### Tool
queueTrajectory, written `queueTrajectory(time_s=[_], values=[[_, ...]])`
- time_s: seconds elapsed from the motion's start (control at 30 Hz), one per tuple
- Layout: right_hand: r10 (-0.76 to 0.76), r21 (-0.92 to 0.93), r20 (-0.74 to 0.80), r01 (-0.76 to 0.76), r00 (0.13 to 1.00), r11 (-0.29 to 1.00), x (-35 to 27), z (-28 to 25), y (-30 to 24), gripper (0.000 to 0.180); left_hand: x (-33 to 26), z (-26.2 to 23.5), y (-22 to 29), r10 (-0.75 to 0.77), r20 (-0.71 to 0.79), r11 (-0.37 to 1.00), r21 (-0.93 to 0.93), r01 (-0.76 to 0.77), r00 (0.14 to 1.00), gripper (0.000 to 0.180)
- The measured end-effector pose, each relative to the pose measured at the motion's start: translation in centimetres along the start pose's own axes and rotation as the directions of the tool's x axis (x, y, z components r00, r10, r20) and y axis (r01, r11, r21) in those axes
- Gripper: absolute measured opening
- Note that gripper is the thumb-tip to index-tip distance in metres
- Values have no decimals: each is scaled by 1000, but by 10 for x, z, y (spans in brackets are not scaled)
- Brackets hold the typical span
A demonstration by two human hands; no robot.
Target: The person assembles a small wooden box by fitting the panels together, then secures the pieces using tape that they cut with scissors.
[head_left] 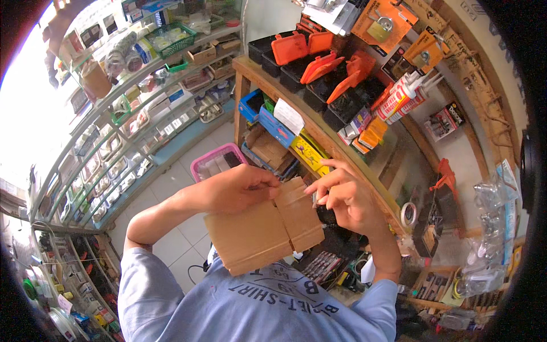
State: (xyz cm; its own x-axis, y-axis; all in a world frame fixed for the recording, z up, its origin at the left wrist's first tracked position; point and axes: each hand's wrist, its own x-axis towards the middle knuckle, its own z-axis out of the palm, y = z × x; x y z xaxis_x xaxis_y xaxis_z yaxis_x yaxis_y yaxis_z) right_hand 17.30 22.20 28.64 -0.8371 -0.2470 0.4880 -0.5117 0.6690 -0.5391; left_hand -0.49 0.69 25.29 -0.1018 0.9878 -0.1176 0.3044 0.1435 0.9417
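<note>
A folded piece of brown cardboard (259, 236) is tilted in front of the person's chest, a dark slit dividing its broad panel from a narrower one. The left hand (242, 188) grasps its upper edge beside the slit, fingers curled in. The right hand (347, 199) bends its fingers at the upper right corner; whether they pinch or merely touch it cannot be told. The wooden counter (364, 174) runs close beyond the right hand, while the tiled floor (174, 239) leaves open room left of the cardboard. A pink basket (196, 165) sits just past the left hand, partly hidden by it. The left thumb is hard to make out, clutter below the right hand is partly covered, and the glazed shelves (142, 119) wash out in glare at far left.
</note>
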Motion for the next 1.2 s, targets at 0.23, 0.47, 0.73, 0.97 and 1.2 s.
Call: queueTrajectory(time_s=[0.23,0.47,0.73,0.97,1.2], values=[[72,152,-79,-59,994,987,-2,0,-11,36,-7,-5,11,128,14,991,26,-128,992,32],[9,-166,-104,-27,995,986,4,1,-37,55,-17,-7,29,145,-11,988,51,-144,989,28],[-129,-198,-227,84,965,977,-3,35,-36,64,-19,-1,28,227,-100,971,95,-218,969,24],[-100,-232,-338,20,936,973,0,47,-34,79,-24,-4,35,173,-122,979,127,-157,977,19],[105,-18,-354,-119,929,993,22,47,-42,86,-29,-5,34,227,-152,964,177,-200,962,18]])
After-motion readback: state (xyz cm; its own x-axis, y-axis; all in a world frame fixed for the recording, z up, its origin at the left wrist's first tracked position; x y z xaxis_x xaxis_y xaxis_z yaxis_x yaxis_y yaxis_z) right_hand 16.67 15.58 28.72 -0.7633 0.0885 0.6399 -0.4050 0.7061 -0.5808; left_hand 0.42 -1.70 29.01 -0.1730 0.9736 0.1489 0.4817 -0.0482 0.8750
